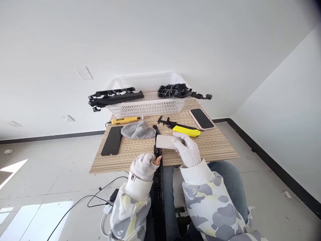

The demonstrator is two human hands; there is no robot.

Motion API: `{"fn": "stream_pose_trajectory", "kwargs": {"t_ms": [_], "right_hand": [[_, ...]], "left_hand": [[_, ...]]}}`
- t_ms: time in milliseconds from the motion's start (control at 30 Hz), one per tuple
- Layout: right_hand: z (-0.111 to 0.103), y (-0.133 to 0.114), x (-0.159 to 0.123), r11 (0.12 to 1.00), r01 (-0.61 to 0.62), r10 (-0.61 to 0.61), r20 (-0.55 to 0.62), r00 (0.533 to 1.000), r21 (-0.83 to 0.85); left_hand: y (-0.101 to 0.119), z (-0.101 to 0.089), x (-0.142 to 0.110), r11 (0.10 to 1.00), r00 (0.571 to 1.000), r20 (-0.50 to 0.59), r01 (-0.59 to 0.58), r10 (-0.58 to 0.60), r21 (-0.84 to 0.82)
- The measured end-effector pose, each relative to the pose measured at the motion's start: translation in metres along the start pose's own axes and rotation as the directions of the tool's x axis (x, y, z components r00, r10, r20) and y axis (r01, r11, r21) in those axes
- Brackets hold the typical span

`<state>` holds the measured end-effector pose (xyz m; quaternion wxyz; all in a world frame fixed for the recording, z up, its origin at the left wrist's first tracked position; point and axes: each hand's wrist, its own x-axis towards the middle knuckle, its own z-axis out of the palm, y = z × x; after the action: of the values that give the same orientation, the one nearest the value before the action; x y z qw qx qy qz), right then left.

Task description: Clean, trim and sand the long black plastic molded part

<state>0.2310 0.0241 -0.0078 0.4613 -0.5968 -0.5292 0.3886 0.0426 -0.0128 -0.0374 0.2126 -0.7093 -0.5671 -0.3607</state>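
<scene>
My left hand (144, 166), in a light knit glove with the thumb tip bare, is closed round a long black plastic trim piece (158, 194). The piece runs from the table top down over my lap. Gloved as well, my right hand (187, 150) pinches a flat, pale rectangular block (165, 142), whose far end lies over or against the upper part of the trim piece. Whether the two touch I cannot tell. Just beyond the hands lie a grey cloth (138, 130) and a yellow utility knife (187, 130), with black calipers (167, 122) beside the knife.
At the back of the wood-patterned table (213, 147) stands a white plastic basket (147, 108) with black plastic parts (173, 90) jutting over its sides. A yellow pen-like tool (125, 120), a dark phone (111, 140) and a pink-cased phone (202, 118) lie there. Cables (82, 199) trail across the floor.
</scene>
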Motion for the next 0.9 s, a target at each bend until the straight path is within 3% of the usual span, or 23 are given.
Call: {"fn": "stream_pose_trajectory", "kwargs": {"t_ms": [133, 267, 400, 500, 533, 633, 700, 800, 900], "right_hand": [[0.000, -0.003, 0.002, 0.997, -0.033, 0.024, 0.121, 0.992, 0.069], [0.001, -0.005, 0.003, 0.991, -0.081, 0.083, -0.017, 0.996, 0.105], [0.002, -0.007, 0.001, 0.997, -0.012, 0.005, 0.090, 0.996, 0.077], [0.003, -0.007, 0.000, 0.989, -0.047, 0.053, -0.040, 0.998, 0.138], [0.003, -0.008, 0.000, 0.988, -0.037, 0.044, -0.045, 0.998, 0.147], [0.004, -0.009, 0.001, 0.993, 0.020, -0.031, 0.094, 0.995, 0.120], [0.005, -0.011, 0.001, 0.992, -0.014, 0.006, 0.065, 0.998, 0.126], [0.005, -0.012, 0.001, 0.989, -0.056, 0.060, -0.026, 0.998, 0.138], [0.004, -0.010, 0.002, 0.997, 0.004, -0.012, 0.102, 0.995, 0.075]], "left_hand": [[0.000, -0.003, 0.000, 1.000, 1.000, -0.022, 0.002, -0.002, -0.001], [-0.001, -0.002, 0.000, 1.000, 0.999, -0.048, -0.013, 0.013, 0.001], [-0.002, 0.002, -0.001, 1.000, 0.997, -0.073, 0.018, -0.019, -0.011], [-0.001, 0.003, -0.001, 0.998, 0.993, -0.095, 0.065, -0.067, -0.029], [-0.001, 0.003, -0.001, 0.996, 0.993, -0.083, 0.080, -0.082, -0.032], [0.000, -0.001, -0.002, 0.990, 0.990, 0.035, 0.139, -0.138, -0.039], [0.000, -0.002, -0.004, 0.983, 0.980, 0.099, 0.176, -0.170, -0.051], [-0.002, -0.001, -0.005, 0.976, 0.975, 0.106, 0.203, -0.194, -0.082], [-0.003, 0.002, -0.004, 0.976, 0.977, 0.089, 0.201, -0.194, -0.078]]}}
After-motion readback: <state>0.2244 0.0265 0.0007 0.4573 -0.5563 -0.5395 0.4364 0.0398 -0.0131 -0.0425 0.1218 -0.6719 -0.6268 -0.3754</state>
